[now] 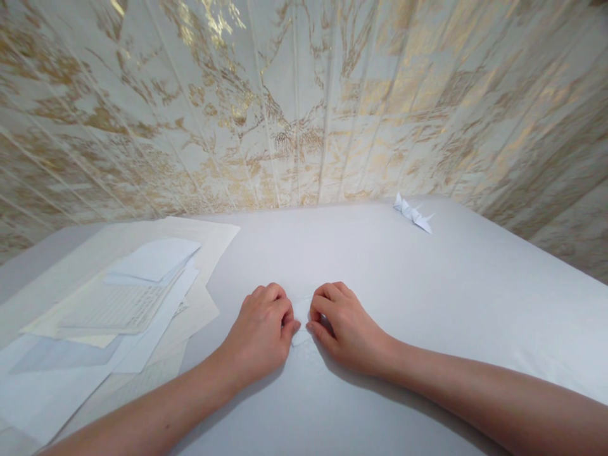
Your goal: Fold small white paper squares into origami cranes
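Observation:
A small white piece of paper (302, 311) lies on the white table between my two hands, mostly covered by them. My left hand (270, 320) is closed at its left side, thumb and fingers pinched together on the paper's edge. From the other side my right hand (339, 320) curls in the same way, thumb tip near the paper's right edge. Both hands rest low on the tabletop, their fingertips a short gap apart. Folds in the paper are hard to make out because the fingers hide much of it.
On the left a spread of loose sheets (209, 244) overlaps, some cream, some white, with a printed page (118, 307) among them. Folded white paper figures (413, 214) stand at the back right. Behind the table (456, 285) hangs a white and gold patterned curtain (294, 126).

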`<action>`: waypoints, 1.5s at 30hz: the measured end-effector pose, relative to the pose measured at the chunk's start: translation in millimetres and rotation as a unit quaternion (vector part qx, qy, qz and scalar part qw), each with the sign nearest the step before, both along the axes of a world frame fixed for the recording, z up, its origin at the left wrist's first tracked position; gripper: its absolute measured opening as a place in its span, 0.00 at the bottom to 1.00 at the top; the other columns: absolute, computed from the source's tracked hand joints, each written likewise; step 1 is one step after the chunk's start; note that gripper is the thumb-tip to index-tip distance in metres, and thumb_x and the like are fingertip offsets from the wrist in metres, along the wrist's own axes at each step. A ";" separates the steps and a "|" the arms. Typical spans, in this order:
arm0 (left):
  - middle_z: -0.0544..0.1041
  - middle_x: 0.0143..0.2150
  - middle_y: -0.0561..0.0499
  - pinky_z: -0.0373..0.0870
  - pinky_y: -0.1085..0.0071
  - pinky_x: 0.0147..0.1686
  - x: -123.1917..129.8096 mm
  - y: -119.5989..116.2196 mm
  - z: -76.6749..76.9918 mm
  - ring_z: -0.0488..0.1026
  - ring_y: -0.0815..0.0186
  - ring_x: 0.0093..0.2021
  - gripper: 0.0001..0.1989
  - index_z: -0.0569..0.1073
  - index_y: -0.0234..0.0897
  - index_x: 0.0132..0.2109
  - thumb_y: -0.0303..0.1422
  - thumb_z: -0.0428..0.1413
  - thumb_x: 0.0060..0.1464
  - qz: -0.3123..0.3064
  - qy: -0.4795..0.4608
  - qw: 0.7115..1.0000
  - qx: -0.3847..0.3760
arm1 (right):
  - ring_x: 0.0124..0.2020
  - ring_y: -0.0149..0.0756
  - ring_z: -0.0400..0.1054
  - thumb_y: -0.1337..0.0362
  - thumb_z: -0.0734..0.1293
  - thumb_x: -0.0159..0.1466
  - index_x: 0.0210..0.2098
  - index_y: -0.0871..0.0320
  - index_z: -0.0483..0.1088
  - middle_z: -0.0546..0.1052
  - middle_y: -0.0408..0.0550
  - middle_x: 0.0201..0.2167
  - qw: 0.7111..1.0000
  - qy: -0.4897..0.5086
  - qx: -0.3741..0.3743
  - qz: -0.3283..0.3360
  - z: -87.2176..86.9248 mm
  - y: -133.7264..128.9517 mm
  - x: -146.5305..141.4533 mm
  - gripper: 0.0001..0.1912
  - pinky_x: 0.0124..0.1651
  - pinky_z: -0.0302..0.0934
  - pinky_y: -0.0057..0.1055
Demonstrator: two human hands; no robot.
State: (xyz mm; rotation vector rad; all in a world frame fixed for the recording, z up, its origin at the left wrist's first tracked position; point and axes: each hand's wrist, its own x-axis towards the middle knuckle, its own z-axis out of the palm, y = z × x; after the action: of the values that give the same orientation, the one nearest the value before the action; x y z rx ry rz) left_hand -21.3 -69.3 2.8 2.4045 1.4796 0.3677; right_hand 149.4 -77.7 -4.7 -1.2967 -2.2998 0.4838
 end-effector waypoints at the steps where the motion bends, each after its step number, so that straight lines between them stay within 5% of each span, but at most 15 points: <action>1: 0.66 0.33 0.49 0.61 0.63 0.37 -0.4 0.5 -0.6 0.63 0.62 0.36 0.05 0.65 0.36 0.27 0.28 0.52 0.49 0.002 0.000 1.000 0.000 | 0.38 0.38 0.59 0.71 0.64 0.57 0.28 0.59 0.66 0.67 0.48 0.32 1.000 0.000 0.001 0.001 -0.1 -0.1 0.3 0.03 0.43 0.56 0.37; 17: 0.66 0.35 0.50 0.60 0.64 0.38 -6.4 8.6 -1.2 0.63 0.62 0.37 0.06 0.61 0.38 0.31 0.24 0.51 0.46 0.001 -0.021 0.999 -0.040 | 0.41 0.38 0.61 0.75 0.64 0.57 0.36 0.55 0.71 0.69 0.48 0.38 0.999 0.027 0.022 0.030 -5.4 1.3 3.8 0.11 0.44 0.56 0.38; 22: 0.66 0.35 0.51 0.60 0.64 0.38 -9.3 10.4 -2.3 0.63 0.63 0.37 0.08 0.62 0.37 0.32 0.22 0.51 0.45 -0.008 -0.037 0.998 -0.048 | 0.46 0.41 0.60 0.75 0.65 0.55 0.46 0.56 0.67 0.70 0.50 0.44 0.999 0.027 0.005 0.034 -1.9 4.3 5.4 0.20 0.48 0.55 0.40; 26: 0.66 0.35 0.52 0.60 0.65 0.39 -12.0 9.5 -3.3 0.63 0.63 0.38 0.07 0.64 0.37 0.30 0.20 0.50 0.45 -0.035 -0.070 0.996 -0.041 | 0.48 0.42 0.59 0.73 0.67 0.55 0.40 0.56 0.70 0.71 0.48 0.45 0.998 0.011 -0.018 0.065 2.1 10.5 8.1 0.13 0.49 0.54 0.43; 33: 0.68 0.40 0.50 0.59 0.62 0.44 -15.6 3.7 -4.5 0.63 0.61 0.43 0.07 0.71 0.39 0.29 0.22 0.51 0.49 -0.062 -0.067 0.995 0.050 | 0.39 0.40 0.64 0.68 0.72 0.51 0.34 0.59 0.72 0.74 0.48 0.33 0.997 0.045 -0.014 0.068 1.3 14.5 11.5 0.10 0.46 0.57 0.39; 36: 0.68 0.43 0.48 0.58 0.59 0.45 -17.0 0.9 -5.3 0.63 0.58 0.45 0.02 0.71 0.39 0.32 0.28 0.55 0.48 -0.064 -0.050 0.993 0.083 | 0.35 0.36 0.66 0.72 0.66 0.57 0.33 0.59 0.73 0.74 0.47 0.28 0.996 0.074 -0.004 0.057 -1.2 9.4 10.3 0.05 0.43 0.59 0.36; 39: 0.68 0.46 0.47 0.58 0.56 0.46 -18.3 -0.7 -6.0 0.62 0.56 0.47 0.06 0.72 0.38 0.34 0.31 0.58 0.46 -0.074 -0.044 0.991 0.105 | 0.34 0.34 0.66 0.78 0.59 0.59 0.35 0.59 0.73 0.75 0.47 0.28 0.993 0.111 -0.009 0.045 -3.2 1.2 8.1 0.14 0.41 0.60 0.31; 45: 0.68 0.44 0.47 0.57 0.57 0.45 -17.5 0.7 -5.8 0.61 0.58 0.46 0.02 0.72 0.38 0.32 0.27 0.55 0.49 -0.082 -0.053 0.984 0.148 | 0.33 0.35 0.67 0.75 0.62 0.56 0.36 0.59 0.73 0.75 0.46 0.27 0.991 0.117 -0.046 0.034 -2.7 -10.1 3.9 0.12 0.39 0.61 0.30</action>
State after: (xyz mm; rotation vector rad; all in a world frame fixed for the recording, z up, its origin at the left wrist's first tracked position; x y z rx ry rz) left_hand -38.8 -68.6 -3.0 2.6629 1.2453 0.7106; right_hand 153.2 -87.8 -7.4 -1.1390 -2.1525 0.7319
